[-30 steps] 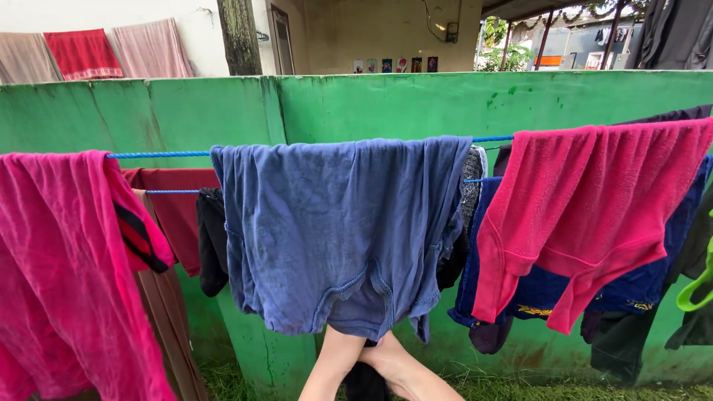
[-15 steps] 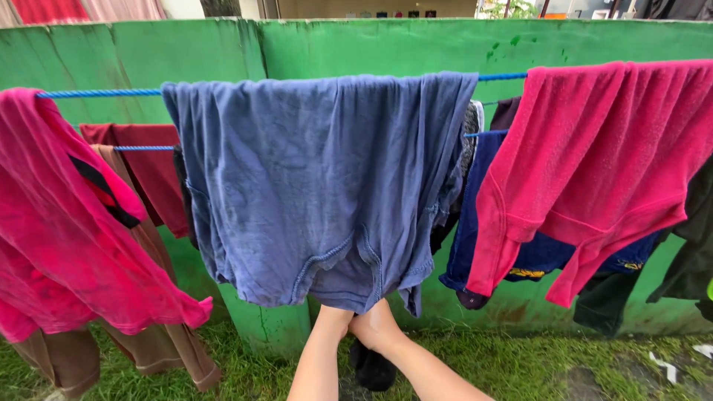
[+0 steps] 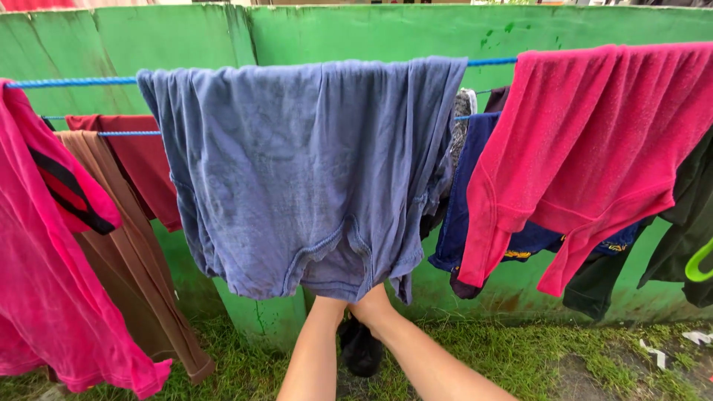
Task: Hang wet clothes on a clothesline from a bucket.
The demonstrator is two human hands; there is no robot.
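Since the earlier frame both forearms have stayed low while the view dropped slightly. Left hand (image 3: 330, 303) and right hand (image 3: 373, 306) reach up under the blue shirt (image 3: 304, 171) draped over the blue rope (image 3: 70, 82); its hem hides the fingers, so I cannot tell their spread. A black garment (image 3: 362, 347) hangs just below the hands.

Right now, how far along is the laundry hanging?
Done: the faded blue cotton shirt, bright pink fleece sweater and magenta shirt already drape over the blue rope line; more garments hang on a second rope behind. In hand: both the left hand and right hand reach under the blue shirt's hem, at a dark cloth item. Left: that dark item is not on a line.
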